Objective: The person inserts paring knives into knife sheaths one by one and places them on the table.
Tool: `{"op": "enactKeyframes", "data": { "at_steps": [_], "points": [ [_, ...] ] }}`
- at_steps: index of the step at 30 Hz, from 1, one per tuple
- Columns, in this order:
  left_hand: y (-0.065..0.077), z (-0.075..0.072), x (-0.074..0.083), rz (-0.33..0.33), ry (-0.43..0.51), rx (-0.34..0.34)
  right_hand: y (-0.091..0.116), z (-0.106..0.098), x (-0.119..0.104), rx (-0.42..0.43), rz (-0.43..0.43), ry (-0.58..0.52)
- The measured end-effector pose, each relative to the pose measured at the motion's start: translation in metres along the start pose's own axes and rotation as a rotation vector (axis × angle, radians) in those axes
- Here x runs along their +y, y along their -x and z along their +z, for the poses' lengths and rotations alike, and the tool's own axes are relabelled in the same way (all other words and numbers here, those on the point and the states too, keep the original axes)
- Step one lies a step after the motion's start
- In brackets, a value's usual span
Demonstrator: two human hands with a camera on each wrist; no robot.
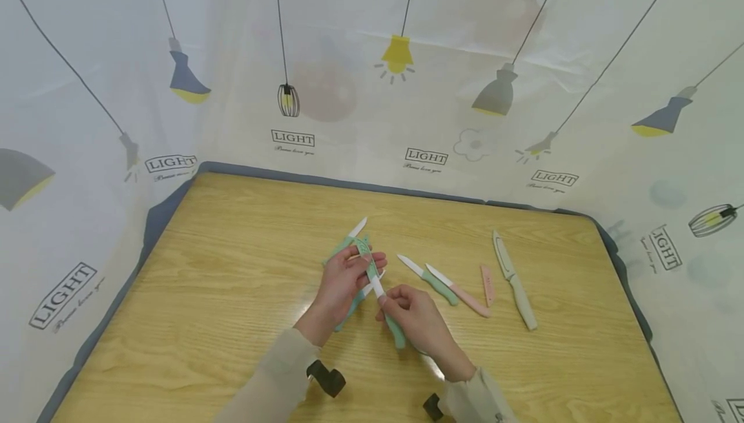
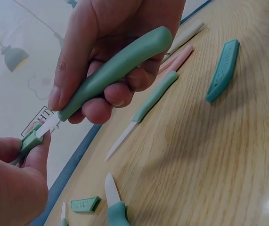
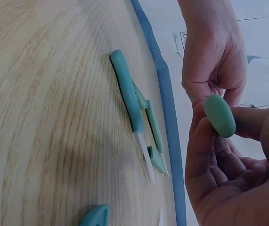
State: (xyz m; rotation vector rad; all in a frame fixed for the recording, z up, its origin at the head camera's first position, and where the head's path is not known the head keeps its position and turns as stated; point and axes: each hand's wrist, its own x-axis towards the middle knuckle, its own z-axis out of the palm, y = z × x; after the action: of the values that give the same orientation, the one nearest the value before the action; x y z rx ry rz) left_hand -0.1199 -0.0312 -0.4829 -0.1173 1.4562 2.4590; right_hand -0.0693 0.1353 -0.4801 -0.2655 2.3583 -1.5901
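Note:
My left hand (image 1: 337, 284) pinches a light green blade sheath (image 1: 364, 250) between thumb and fingers. My right hand (image 1: 420, 321) grips the green handle (image 2: 120, 66) of a small knife. Its white blade (image 1: 378, 286) points at the sheath; the tip is inside the sheath's mouth, while the part near the handle shows bare. Under the left hand lies a teal-handled knife (image 1: 351, 310), partly hidden. A green knife (image 1: 344, 245) rests just beyond that hand. In the left wrist view, a loose green sheath (image 2: 84, 205) lies beside the teal knife.
To the right on the wooden table (image 1: 232, 345) lie a green knife (image 1: 443, 288), a pink knife (image 1: 467, 299), a pink sheath (image 1: 487, 285) and a cream knife (image 1: 519, 290) with its blade covered. A teal sheath (image 2: 223, 70) shows in the left wrist view.

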Motion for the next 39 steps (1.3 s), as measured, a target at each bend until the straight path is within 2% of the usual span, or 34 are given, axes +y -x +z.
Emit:
{"op": "enactKeyframes", "data": {
  "at_steps": [8,10,15,19,25,35,39],
  "points": [
    [0.001,0.002,0.000,0.011,-0.003,-0.019,-0.003,0.002,-0.002,0.008,-0.002,-0.050],
    [0.001,0.002,0.000,0.010,-0.002,-0.021,-0.001,0.001,-0.011,0.008,-0.002,-0.061],
    [0.001,0.002,0.000,0.005,-0.002,-0.018,-0.002,0.002,-0.015,0.017,-0.005,-0.074],
    [0.001,0.003,0.000,0.003,-0.013,-0.013,-0.007,0.004,-0.003,0.029,-0.009,-0.059],
    [0.001,0.003,-0.002,0.003,-0.049,-0.015,-0.010,0.004,-0.003,0.033,0.007,-0.082],
    [0.002,0.003,-0.003,-0.010,-0.056,0.002,-0.012,0.005,-0.003,0.051,0.010,-0.115],
    [0.001,0.001,-0.002,-0.008,-0.040,-0.002,-0.011,0.006,0.000,0.050,0.022,-0.069]
  ]
}}
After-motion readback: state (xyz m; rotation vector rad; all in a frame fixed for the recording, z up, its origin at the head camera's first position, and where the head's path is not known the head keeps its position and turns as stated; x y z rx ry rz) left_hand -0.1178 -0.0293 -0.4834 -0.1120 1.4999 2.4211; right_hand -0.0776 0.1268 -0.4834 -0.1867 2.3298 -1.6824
